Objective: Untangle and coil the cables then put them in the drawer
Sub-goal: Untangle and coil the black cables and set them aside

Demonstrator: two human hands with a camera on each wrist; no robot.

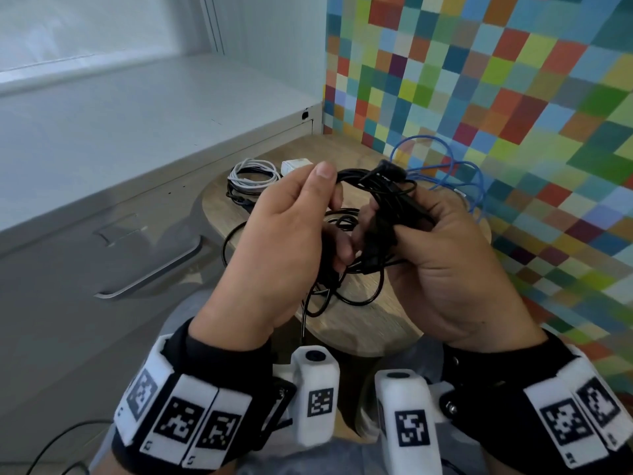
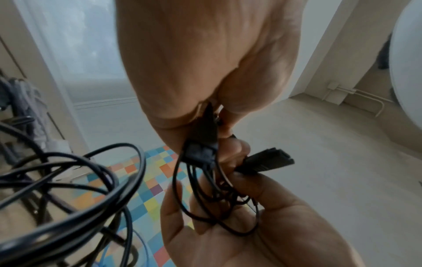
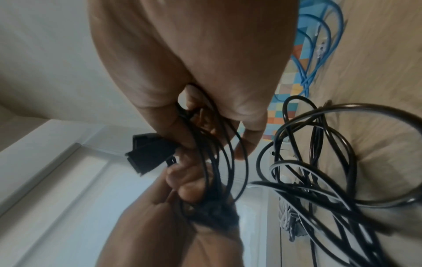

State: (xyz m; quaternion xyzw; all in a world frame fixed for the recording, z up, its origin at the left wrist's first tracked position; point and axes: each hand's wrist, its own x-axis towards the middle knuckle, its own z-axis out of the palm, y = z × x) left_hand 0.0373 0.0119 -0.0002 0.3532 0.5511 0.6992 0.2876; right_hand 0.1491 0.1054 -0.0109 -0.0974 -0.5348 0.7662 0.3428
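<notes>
At frame centre, the left hand (image 1: 274, 231) and right hand (image 1: 442, 255) both pinch the black cable (image 1: 373, 186) bundle between them, its loose loops hanging below the fingers.

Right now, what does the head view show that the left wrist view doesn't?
Only the head view shows the coiled white cable, the white charger block, the closed grey drawer and the round wooden table.

Only the left wrist view shows the black connector jutting out past the right hand, and the floor beyond.

Both show the left hand and right hand gripping the black cable tangle, plus the blue cable.
</notes>
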